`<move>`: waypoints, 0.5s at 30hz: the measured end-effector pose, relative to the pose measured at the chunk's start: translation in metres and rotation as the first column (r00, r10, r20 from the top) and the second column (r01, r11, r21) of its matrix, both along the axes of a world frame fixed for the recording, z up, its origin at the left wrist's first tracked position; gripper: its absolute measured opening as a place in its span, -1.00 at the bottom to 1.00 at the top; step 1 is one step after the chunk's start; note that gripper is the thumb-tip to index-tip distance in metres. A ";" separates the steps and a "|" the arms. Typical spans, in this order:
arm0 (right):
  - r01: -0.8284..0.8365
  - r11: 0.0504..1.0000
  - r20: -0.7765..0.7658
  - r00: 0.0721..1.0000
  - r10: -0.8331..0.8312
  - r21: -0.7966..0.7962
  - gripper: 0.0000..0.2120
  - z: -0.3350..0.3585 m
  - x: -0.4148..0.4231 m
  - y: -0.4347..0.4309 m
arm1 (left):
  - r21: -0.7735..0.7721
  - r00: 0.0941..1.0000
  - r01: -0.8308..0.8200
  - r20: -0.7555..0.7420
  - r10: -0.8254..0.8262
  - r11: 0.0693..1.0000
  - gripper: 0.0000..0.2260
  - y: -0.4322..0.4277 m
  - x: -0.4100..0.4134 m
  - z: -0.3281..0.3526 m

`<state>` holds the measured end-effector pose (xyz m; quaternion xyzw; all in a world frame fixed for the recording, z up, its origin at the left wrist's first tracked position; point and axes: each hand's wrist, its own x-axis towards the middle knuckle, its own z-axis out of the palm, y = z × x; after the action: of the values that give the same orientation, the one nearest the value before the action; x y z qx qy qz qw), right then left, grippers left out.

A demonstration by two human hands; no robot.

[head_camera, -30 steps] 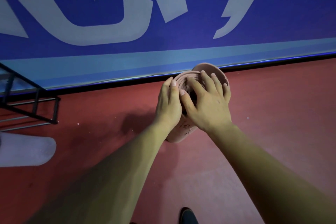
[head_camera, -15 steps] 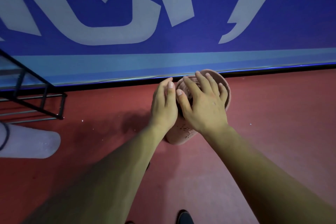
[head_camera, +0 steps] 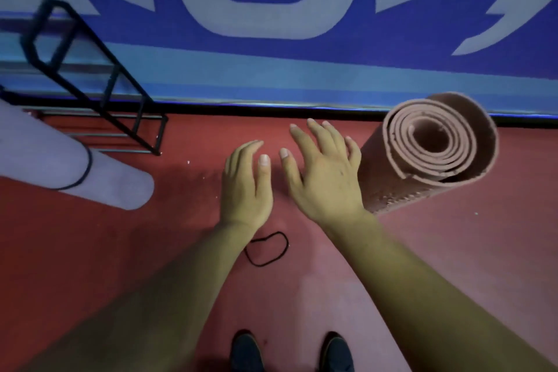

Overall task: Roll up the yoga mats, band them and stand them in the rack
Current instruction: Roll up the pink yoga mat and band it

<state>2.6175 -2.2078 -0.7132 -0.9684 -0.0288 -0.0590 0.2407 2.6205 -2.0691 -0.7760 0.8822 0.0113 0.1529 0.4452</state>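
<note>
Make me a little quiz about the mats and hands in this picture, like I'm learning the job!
1. True or false: the lilac mat wears a black band.
2. Where does the loose band lie? A on a chair; B on the red floor; C in a box.
3. Fill the gap: the left hand and right hand hold nothing; both are ___.
Key: 1 true; 2 B; 3 open.
</note>
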 end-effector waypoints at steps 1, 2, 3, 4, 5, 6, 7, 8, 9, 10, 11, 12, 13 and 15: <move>-0.011 1.000 -0.036 0.999 0.011 0.000 -0.47 -0.014 -0.005 0.007 | 0.019 1.000 -0.002 -0.030 0.003 1.000 -0.51 0.008 -0.010 -0.014; -0.020 1.000 -0.075 0.997 0.019 -0.002 -0.46 -0.030 -0.010 0.014 | 0.031 0.997 -0.007 -0.071 0.009 0.999 -0.50 0.016 -0.019 -0.028; -0.029 1.000 -0.115 0.993 0.028 -0.005 -0.46 -0.048 -0.016 0.020 | 0.041 0.993 -0.018 -0.120 0.022 0.999 -0.49 0.022 -0.029 -0.044; -0.039 0.999 -0.153 0.987 0.038 -0.008 -0.47 -0.066 -0.021 0.026 | 0.057 0.985 -0.033 -0.165 0.042 0.998 -0.48 0.027 -0.038 -0.060; -0.052 0.999 -0.186 0.981 0.049 -0.012 -0.48 -0.086 -0.026 0.031 | 0.083 0.979 -0.049 -0.191 0.064 0.995 -0.49 0.032 -0.047 -0.077; -0.067 0.998 -0.222 0.973 0.062 -0.016 -0.49 -0.106 -0.032 0.035 | 0.117 0.975 -0.064 -0.206 0.087 0.991 -0.51 0.036 -0.056 -0.096; -0.085 0.996 -0.261 0.962 0.076 -0.022 -0.51 -0.127 -0.037 0.038 | 0.154 0.970 -0.079 -0.216 0.111 0.985 -0.53 0.039 -0.065 -0.116; -0.103 0.994 -0.299 0.950 0.089 -0.029 -0.51 -0.149 -0.043 0.041 | 0.190 0.963 -0.095 -0.230 0.139 0.977 -0.54 0.042 -0.072 -0.137; -0.119 0.992 -0.335 0.937 0.099 -0.042 -0.51 -0.171 -0.049 0.043 | 0.230 0.954 -0.110 -0.250 0.168 0.967 -0.54 0.045 -0.080 -0.158; -0.134 0.989 -0.369 0.923 0.104 -0.057 -0.51 -0.194 -0.053 0.045 | 0.267 0.942 -0.118 -0.274 0.192 0.957 -0.54 0.046 -0.086 -0.180; -0.152 0.986 -0.408 0.907 0.110 -0.073 -0.52 -0.217 -0.058 0.046 | 0.298 0.928 -0.113 -0.308 0.208 0.948 -0.52 0.048 -0.093 -0.204; -0.168 0.982 -0.446 0.888 0.113 -0.085 -0.53 -0.241 -0.062 0.046 | 0.319 0.910 -0.101 -0.353 0.217 0.942 -0.49 0.049 -0.098 -0.226; -0.179 0.980 -0.476 0.872 0.115 -0.091 -0.54 -0.265 -0.065 0.046 | 0.329 0.887 -0.083 -0.406 0.220 0.941 -0.47 0.050 -0.100 -0.248; -0.192 0.977 -0.538 0.836 0.113 -0.093 -0.57 -0.313 -0.069 0.044 | 0.328 0.824 -0.046 -0.522 0.221 0.944 -0.48 0.051 -0.106 -0.295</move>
<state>2.5489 -2.1633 -1.0259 -0.9563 -0.0429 0.2315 0.1731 2.5145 -2.0176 -1.0708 0.9427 0.1782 -0.0771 0.2712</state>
